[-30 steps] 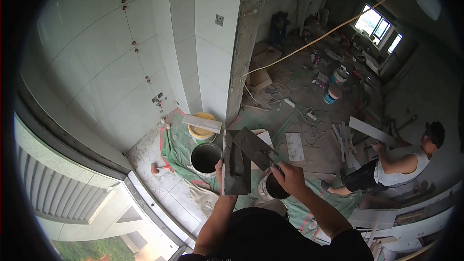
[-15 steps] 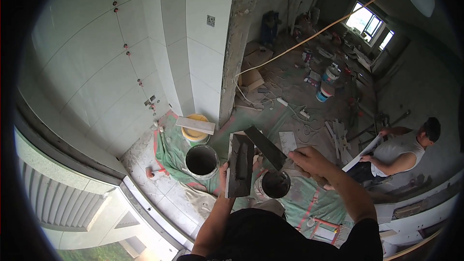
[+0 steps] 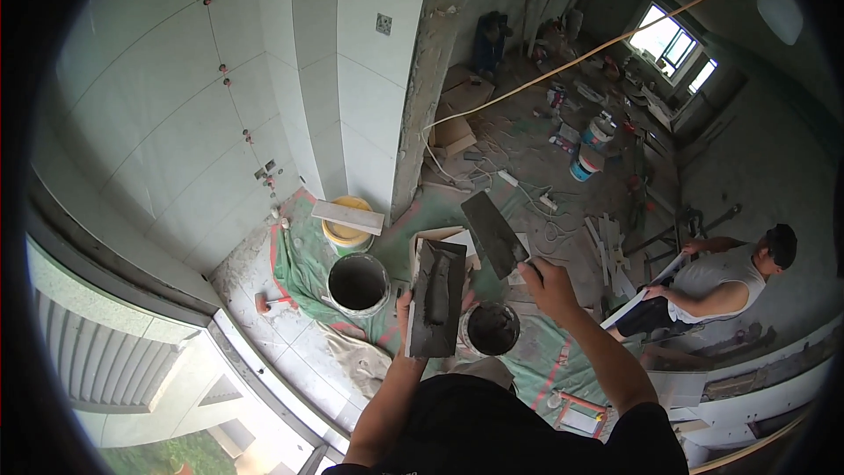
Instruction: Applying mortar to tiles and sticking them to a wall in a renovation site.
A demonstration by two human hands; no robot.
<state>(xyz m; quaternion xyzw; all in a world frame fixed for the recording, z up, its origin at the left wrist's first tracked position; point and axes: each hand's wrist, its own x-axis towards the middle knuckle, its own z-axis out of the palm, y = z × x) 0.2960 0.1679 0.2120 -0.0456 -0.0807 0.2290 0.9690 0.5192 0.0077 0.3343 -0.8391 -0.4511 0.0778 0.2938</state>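
My left hand (image 3: 405, 321) grips the left edge of a narrow rectangular tile piece (image 3: 454, 251), held upright in front of my body. A ridged layer of grey mortar (image 3: 431, 303) covers most of its face. My right hand (image 3: 551, 288) is closed around the handle of a flat trowel (image 3: 494, 233), whose dark rectangular blade points up and left. The blade is apart from the tile, beyond its upper right corner. Below, a bucket of grey mortar (image 3: 467, 343) stands just right of the tile, and a second dark-mouthed bucket (image 3: 362, 311) stands to its left.
A board (image 3: 347, 216) lies across a yellow bucket (image 3: 352, 239) by the tiled wall (image 3: 378, 114). Green sheeting (image 3: 299, 268) covers the floor, with a mallet (image 3: 274, 303) nearby. At right a co-worker (image 3: 716, 286) holds a long white strip. Cables and white strips (image 3: 609, 251) litter the floor.
The trowel has moved up and away from the tile, its blade turning broader to view. The tile piece shows more of its mortared face. My view has shifted slightly.
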